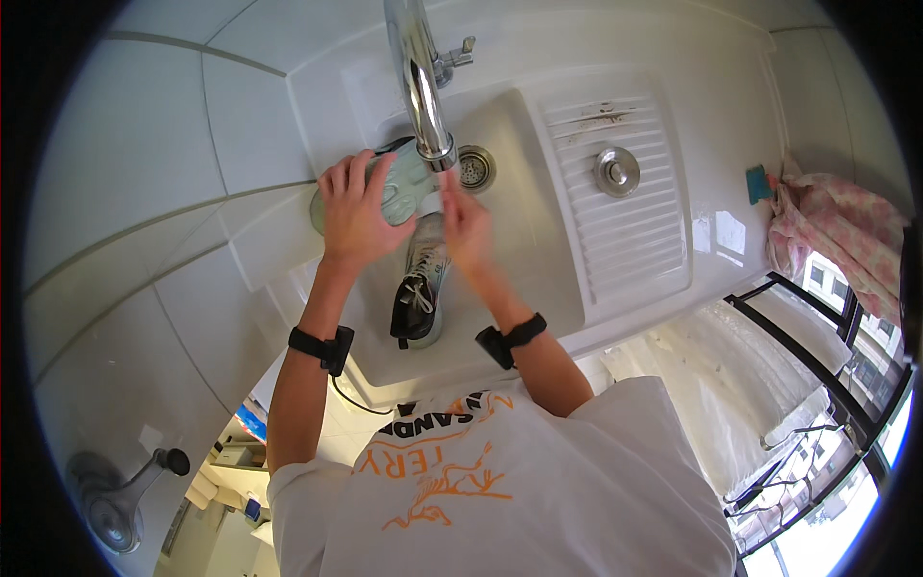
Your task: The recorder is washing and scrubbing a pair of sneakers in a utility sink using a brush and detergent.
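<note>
My left hand (361, 212) grips a shoe with its pale green sole (404, 188) turned up, at the left of the white sink (524, 260). My right hand (464, 231) is blurred and closed just below the chrome faucet (418, 77), beside that sole; what it holds is too blurred and hidden to name, though something whitish shows at its left. A second shoe (418, 293), grey and black with pale laces, lies in the basin below my hands. The metal drain (477, 168) is partly behind my right hand.
A ridged drainboard (625, 250) with a metal plug (617, 171) adjoins the basin. A teal sponge (758, 185) and pink cloth (832, 231) lie at the right. A tiled wall (135, 135) borders the left. A black railing (798, 337) with white fabric stands at lower right.
</note>
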`<state>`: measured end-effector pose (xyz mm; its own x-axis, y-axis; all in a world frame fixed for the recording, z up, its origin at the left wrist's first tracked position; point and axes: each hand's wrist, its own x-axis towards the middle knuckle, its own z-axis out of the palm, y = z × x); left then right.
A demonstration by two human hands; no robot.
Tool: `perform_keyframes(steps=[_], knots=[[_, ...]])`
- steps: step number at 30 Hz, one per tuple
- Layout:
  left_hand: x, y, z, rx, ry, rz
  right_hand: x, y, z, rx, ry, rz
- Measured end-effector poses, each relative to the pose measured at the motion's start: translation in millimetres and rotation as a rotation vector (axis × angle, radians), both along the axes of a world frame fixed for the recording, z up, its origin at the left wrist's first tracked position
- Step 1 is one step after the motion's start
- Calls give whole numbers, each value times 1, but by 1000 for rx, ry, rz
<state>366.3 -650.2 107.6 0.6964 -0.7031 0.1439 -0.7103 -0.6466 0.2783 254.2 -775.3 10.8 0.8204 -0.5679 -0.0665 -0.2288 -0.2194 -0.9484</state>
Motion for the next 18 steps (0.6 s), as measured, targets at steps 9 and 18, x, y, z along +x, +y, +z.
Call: perform_keyframes(steps=[9,18], knots=[[-1,4,1,4,-3,8,5,11,8,-199,-114,55],[1,-1,-1,18,-1,-9,-2,6,-24,-119,-202,16]])
